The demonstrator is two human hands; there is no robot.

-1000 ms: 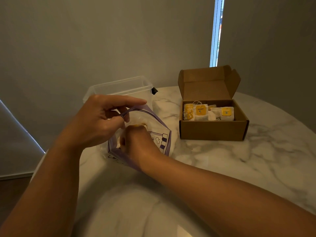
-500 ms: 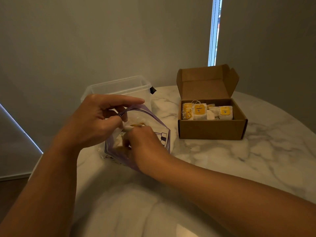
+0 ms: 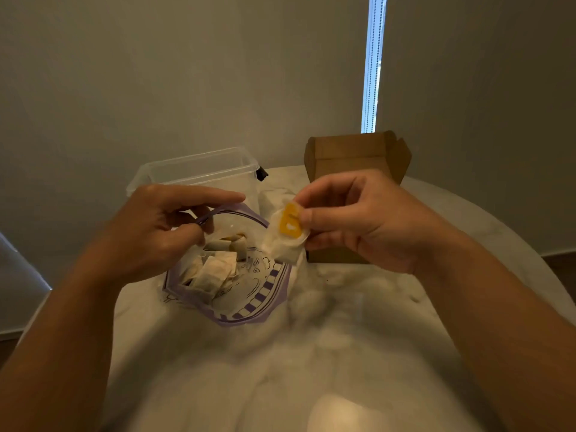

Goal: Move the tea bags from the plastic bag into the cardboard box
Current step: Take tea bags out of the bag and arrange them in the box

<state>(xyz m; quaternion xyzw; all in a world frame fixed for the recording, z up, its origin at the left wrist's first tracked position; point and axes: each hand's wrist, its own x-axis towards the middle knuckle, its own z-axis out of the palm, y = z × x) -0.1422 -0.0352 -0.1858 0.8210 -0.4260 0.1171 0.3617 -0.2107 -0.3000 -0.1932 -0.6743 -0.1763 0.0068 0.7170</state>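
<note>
A clear plastic bag (image 3: 249, 294) with purple trim lies open on the marble table, several white tea bags (image 3: 215, 269) inside. My left hand (image 3: 156, 226) pinches the bag's upper rim and holds the mouth open. My right hand (image 3: 358, 219) is raised just right of the bag's mouth and pinches a white tea bag with a yellow tag (image 3: 288, 232). The brown cardboard box (image 3: 358, 157) stands behind my right hand, lid up; its inside is hidden by the hand.
A clear plastic container (image 3: 193, 166) stands at the back left, behind the bag. The round marble table (image 3: 343, 353) ends close on the left and curves away on the right. A wall and a bright window slit lie behind.
My right hand has come out of the plastic bag, up and to the right, holding a tea bag. The left hand keeps its grip on the bag's rim. The camera view has tilted.
</note>
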